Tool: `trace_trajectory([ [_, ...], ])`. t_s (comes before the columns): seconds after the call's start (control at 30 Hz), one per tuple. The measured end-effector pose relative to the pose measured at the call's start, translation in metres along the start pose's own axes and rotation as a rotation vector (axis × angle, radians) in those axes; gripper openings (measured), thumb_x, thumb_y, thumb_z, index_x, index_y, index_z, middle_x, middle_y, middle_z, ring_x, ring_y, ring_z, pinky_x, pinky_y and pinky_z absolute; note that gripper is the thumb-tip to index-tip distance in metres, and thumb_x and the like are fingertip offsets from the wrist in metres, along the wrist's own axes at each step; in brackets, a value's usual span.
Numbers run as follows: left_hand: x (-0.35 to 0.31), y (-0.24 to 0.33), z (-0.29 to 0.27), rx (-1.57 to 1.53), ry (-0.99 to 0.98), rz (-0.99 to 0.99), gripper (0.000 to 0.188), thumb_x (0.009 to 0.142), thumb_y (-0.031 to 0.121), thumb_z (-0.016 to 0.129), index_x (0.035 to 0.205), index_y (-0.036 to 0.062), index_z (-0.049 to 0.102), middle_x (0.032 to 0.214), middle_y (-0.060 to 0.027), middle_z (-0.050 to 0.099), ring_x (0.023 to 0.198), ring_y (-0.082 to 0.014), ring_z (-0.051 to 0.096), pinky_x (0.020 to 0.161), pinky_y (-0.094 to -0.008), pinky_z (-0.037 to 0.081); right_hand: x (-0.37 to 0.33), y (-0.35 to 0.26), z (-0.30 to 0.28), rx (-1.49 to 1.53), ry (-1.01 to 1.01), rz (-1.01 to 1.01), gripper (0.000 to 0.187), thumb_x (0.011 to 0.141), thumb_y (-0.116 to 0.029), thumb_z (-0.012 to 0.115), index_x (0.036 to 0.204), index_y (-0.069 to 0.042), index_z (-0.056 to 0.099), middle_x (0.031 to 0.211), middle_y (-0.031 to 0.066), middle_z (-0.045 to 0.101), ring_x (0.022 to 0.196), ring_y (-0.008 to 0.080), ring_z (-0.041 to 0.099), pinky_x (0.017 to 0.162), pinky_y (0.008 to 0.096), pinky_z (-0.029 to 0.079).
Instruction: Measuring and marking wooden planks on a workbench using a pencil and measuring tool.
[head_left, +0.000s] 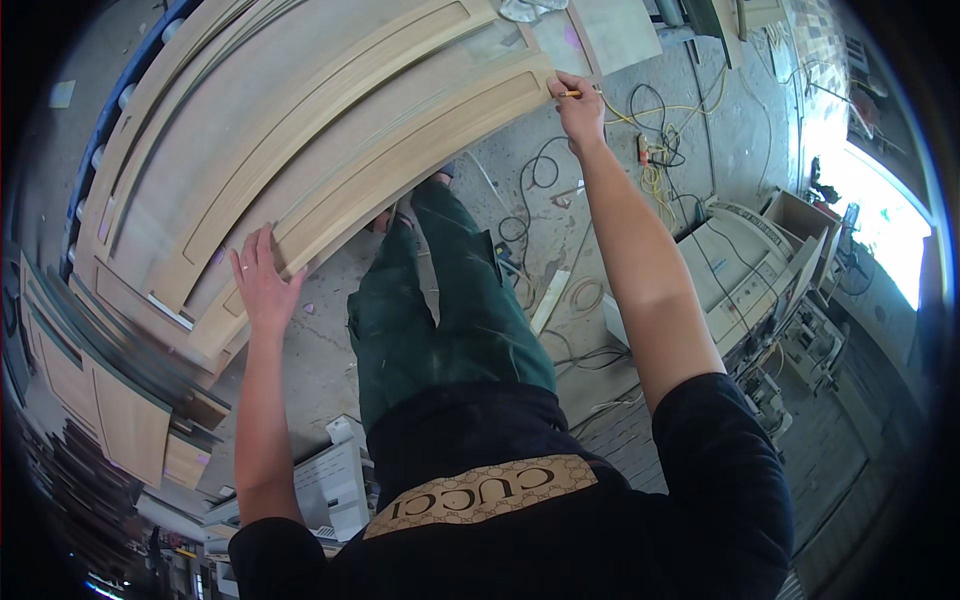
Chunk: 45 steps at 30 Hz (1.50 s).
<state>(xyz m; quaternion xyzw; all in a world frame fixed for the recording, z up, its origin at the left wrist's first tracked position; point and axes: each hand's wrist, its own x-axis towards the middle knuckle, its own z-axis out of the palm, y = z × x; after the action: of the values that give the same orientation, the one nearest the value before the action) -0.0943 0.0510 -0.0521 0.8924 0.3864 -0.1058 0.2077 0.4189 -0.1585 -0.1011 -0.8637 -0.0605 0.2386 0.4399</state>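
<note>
Pale worktop (215, 140), upper left, bearing several long wooden panels (345, 95). Nearest panel (420, 135) lies along its near edge, slanting from lower left to upper right. Left hand (265, 275) at that panel's left end — fingers extended, thumb apart, nothing grasped. Right hand (580, 115) at the right end, fingers closed around a slim orange pencil (572, 94); cannot tell whether its tip touches wood.

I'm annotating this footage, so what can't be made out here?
All in the head view:
Thin orange pencil: partly hidden by the bare right hand.
Person's feet: mostly hidden by the nearest long pale-wood panel.
Anything beyond the bright white opening at right: lost in glare.
Dark brown stacked pieces, lower left: too dim and blurred to identify.
</note>
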Motion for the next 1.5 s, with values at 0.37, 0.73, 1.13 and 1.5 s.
trace_trajectory([
  [0.37,0.101,0.196,0.022,-0.184,0.242,0.222,0.097,0.072,0.034,0.093,0.153,0.0037,0.049,0.153,-0.0174,0.050,0.147,-0.0372,0.043,0.125,-0.0561,0.028,-0.001,0.009,0.004,0.019,0.051,-0.094,0.034,0.095,-0.023,0.080,0.119,0.000,0.077,0.102,0.0119,0.079,0.093,0.0176,0.071,0.088,0.0322,0.056],
  [0.73,0.180,0.296,0.044,-0.135,0.151,0.202,0.097,0.066,0.026,0.096,0.150,0.0055,0.051,0.140,-0.0148,0.054,0.131,-0.0377,0.051,0.114,-0.0515,0.039,-0.003,0.021,0.003,-0.037,0.015,-0.064,0.025,0.098,-0.019,0.076,0.118,-0.005,0.074,0.104,0.0131,0.075,0.086,0.0213,0.071,0.082,0.0374,0.056],
  [1.13,0.187,0.314,0.048,-0.043,0.107,0.125,0.093,0.068,0.017,0.094,0.149,0.0031,0.051,0.136,-0.0193,0.056,0.128,-0.0393,0.053,0.111,-0.0501,0.042,-0.001,0.013,-0.003,0.182,-0.008,-0.121,0.023,0.092,-0.011,0.079,0.114,-0.007,0.074,0.117,0.0117,0.072,0.110,0.0320,0.065,0.096,0.0408,0.051],
  [1.5,0.194,0.325,0.047,-0.042,0.059,0.060,0.093,0.067,0.019,0.095,0.148,0.0033,0.050,0.140,-0.0208,0.052,0.131,-0.0402,0.049,0.112,-0.0526,0.038,0.005,0.020,-0.004,0.196,-0.026,-0.182,0.026,0.089,-0.005,0.082,0.113,-0.007,0.075,0.115,0.0084,0.074,0.102,0.0286,0.061,0.090,0.0396,0.050],
])
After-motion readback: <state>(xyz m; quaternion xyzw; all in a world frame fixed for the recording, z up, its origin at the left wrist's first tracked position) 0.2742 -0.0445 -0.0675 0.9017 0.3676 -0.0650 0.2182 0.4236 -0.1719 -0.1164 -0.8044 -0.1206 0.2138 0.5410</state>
